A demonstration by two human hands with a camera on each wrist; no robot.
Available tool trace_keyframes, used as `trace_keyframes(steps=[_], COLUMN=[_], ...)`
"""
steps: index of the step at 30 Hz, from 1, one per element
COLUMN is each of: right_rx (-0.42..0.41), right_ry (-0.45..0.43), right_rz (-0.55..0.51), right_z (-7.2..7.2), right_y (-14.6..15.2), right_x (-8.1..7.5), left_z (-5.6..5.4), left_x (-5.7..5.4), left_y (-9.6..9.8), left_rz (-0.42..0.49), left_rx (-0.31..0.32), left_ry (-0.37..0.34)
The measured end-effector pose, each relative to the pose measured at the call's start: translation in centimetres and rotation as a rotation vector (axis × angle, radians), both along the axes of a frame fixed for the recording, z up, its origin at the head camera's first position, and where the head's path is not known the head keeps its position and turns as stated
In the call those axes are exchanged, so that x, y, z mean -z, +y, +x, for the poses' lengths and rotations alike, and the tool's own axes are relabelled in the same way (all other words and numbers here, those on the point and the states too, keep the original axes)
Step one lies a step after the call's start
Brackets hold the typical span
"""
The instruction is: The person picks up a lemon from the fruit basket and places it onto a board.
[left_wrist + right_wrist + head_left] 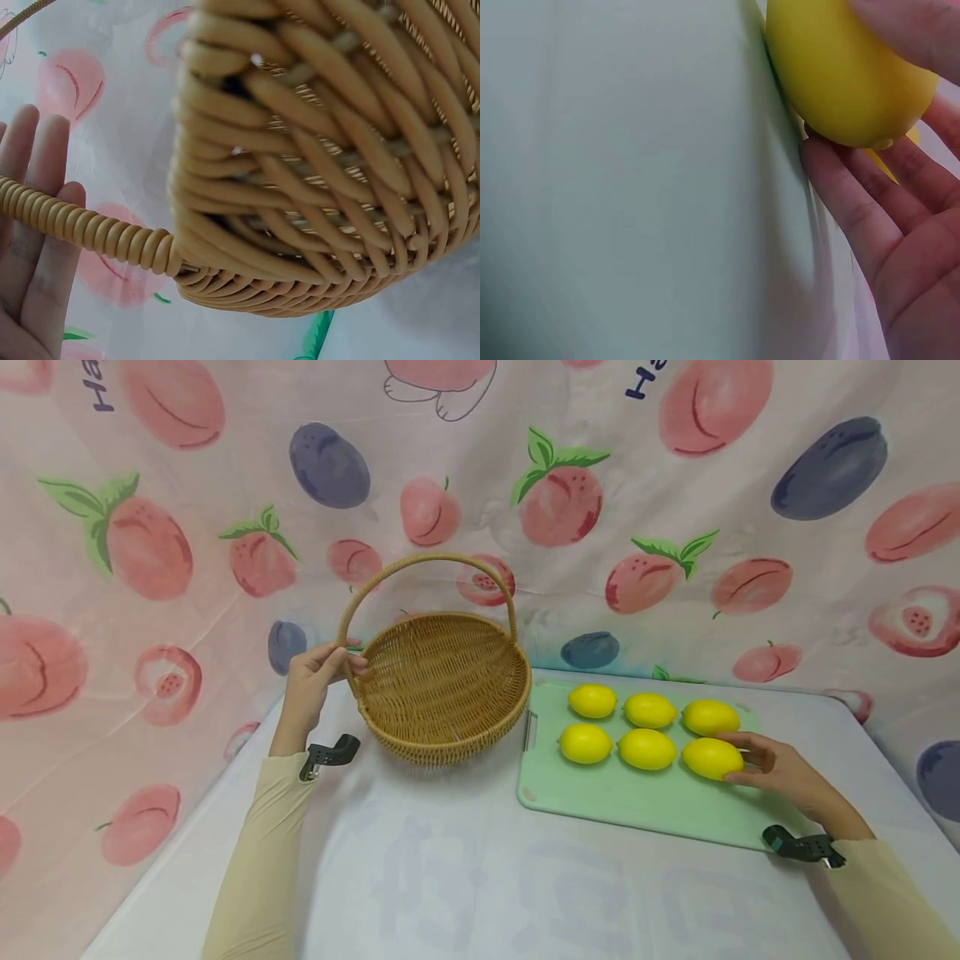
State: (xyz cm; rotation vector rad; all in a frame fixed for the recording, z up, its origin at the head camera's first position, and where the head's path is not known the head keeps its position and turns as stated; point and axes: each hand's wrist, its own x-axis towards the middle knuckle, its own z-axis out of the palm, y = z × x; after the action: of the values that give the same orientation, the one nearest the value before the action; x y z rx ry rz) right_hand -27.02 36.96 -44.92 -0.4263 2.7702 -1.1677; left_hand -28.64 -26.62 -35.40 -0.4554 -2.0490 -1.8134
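At the left, my left hand holds the handle of a woven wicker basket near its lower left end, thumb in front and fingers behind. The basket is tilted with its opening towards me, and no contents show inside. Several yellow lemons lie in two rows on a pale green cutting board. My right hand grips the rightmost lemon of the front row. In the right wrist view, the thumb lies over this lemon and the fingers reach round its far side, close to the board.
Behind the lemon in my hand lies another lemon, with the rest to its left. The board has a grey handle slot on the basket's side. A white cloth covers the table, and a fruit-print curtain hangs behind.
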Motion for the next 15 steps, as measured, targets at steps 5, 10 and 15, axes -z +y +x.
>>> trace_keyframes(steps=[5,10,15], right_rx=[-0.023,-0.025,-0.053], right_ry=[-0.001,-0.013,0.005], right_rz=[0.009,0.017,-0.015], right_z=[0.04,0.01,0.09], right_y=[0.09,0.19,0.13], right_x=[0.12,0.20,0.16], left_z=[-0.73,-0.88,-0.85], left_x=[0.91,1.17,1.06], left_y=[-0.49,-0.42,-0.22], left_rz=[0.007,0.009,0.010], left_rx=[-0.011,-0.013,-0.015], left_ry=[-0.008,-0.013,-0.017])
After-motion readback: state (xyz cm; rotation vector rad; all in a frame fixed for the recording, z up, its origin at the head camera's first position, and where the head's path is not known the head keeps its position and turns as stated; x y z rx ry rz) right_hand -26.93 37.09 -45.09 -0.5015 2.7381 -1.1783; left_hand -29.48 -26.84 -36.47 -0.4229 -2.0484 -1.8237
